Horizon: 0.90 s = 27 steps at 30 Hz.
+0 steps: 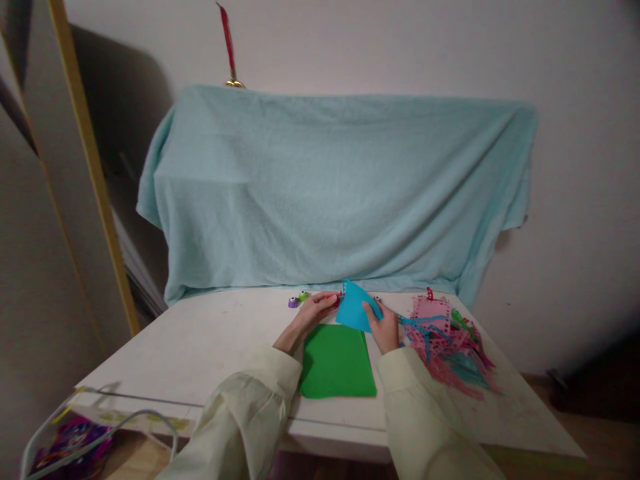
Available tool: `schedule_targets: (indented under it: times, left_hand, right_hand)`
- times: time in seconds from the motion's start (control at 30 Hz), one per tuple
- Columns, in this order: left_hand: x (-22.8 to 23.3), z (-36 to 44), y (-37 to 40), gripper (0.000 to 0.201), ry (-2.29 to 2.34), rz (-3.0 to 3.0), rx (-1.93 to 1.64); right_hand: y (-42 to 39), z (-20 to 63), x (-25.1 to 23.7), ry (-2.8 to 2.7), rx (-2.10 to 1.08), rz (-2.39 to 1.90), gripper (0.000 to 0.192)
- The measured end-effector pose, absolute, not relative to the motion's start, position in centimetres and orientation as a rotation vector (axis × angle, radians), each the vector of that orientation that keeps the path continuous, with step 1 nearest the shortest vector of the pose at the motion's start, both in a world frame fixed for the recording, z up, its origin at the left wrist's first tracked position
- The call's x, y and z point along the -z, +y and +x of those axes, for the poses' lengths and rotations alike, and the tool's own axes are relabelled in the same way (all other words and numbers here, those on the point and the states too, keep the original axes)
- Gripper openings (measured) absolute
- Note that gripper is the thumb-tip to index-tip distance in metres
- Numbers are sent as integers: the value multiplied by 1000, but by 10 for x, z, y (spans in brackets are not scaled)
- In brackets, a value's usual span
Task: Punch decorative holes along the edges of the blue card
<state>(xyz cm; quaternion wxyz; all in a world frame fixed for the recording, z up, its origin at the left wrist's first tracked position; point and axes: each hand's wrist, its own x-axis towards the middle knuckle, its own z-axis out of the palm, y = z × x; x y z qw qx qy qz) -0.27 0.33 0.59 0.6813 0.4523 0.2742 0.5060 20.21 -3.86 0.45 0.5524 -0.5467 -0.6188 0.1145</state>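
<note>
My right hand grips a sheet of blue paper at its right side, thumb on top. Small holes run along the paper's left edge. At that edge, my left hand is closed on a small red paper punch, mostly hidden by the fingers. Below both hands, a stack of green paper lies on the white table. A purple punch and a green punch stand left of my left hand. Another small punch shows partly behind my right hand.
A pile of pink, red, blue and green punched paper strips covers the table's right side. Behind the table hangs a light blue cloth. A grey cable or tube loops near the front left edge.
</note>
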Motion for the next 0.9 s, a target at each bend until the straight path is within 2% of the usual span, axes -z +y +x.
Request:
schedule_targets:
  times: [0.9]
  left_hand:
    - [-12,-3,-6,46,719,1194,-991]
  right_hand:
    - [-38,200,-4,-1550,-260,-1274,44]
